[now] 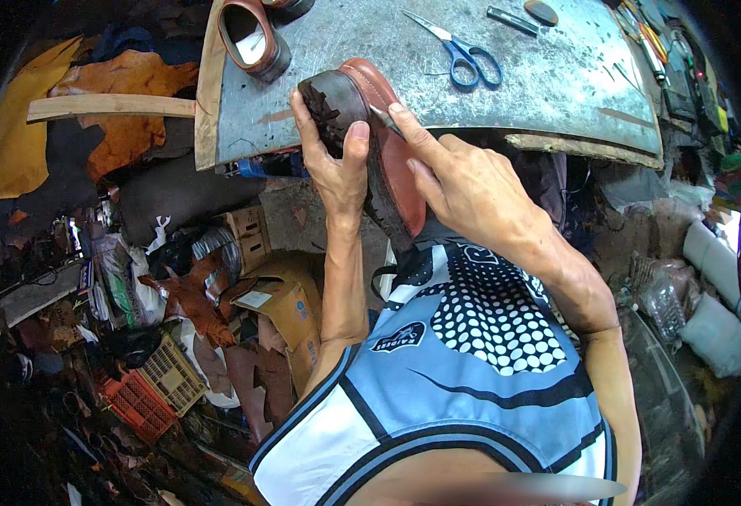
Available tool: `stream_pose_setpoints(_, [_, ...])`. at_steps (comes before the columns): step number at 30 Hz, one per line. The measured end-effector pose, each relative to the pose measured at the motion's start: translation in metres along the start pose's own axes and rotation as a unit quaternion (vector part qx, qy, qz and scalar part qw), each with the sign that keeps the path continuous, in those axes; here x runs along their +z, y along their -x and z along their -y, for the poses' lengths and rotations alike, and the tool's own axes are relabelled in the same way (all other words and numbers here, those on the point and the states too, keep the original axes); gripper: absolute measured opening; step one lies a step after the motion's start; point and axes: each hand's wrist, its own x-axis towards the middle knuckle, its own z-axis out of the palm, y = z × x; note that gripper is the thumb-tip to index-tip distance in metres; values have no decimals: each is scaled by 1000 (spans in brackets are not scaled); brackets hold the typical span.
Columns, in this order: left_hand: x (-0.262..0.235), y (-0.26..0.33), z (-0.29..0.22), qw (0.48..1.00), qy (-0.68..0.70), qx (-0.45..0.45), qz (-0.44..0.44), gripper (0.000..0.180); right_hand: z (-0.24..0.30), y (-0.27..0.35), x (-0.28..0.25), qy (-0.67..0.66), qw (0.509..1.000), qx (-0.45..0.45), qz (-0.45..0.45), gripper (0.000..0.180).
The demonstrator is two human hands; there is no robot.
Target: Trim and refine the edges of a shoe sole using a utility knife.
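Observation:
A reddish-brown leather shoe [397, 173] with a dark sole is tilted up in front of me, by the near edge of the workbench. My left hand [343, 173] is closed around its dark heel [337, 94], thumb and fingers spread to either side; the heel's surface looks ragged. My right hand [484, 181] pinches a slim metal tool [385, 120], its tip resting where the sole meets the leather upper. The tool's handle is hidden in my palm, so its exact kind does not show.
On the metal-topped workbench [345, 38] lie blue-handled scissors [465, 67], a brown shoe [279, 57] and a small dark bar [512, 20]. Various tools crowd its right side. A wooden slat [118, 107] juts out left. Leather pieces, a cardboard box [282, 295] and crates [168, 377] fill the lower left.

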Motion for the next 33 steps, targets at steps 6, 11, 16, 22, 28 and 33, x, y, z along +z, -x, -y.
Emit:
stream_pose_setpoints(6, [6,-1,0,1000,7,-19,-16,99,-1,-3,8,9,1000,11,-9,66])
stream_pose_setpoints(11, [8,0,-4,1000,12,-27,-10,98,-4,-9,9,3,1000,4,-24,66])
stream_pose_setpoints(16, [5,-2,3,1000,17,-22,3,98,-1,-6,10,32,999,5,-37,65])
stream_pose_setpoints(22, [7,-4,-1,1000,13,-14,-9,98,-4,-8,10,33,999,6,-9,66])
stream_pose_setpoints(28, [6,-4,1,1000,15,-25,-2,97,-4,-11,12,4,999,6,-31,66])
stream_pose_setpoints(33, [5,-2,-2,999,24,-26,-3,94,-3,-8,15,15,999,1,-36,66])
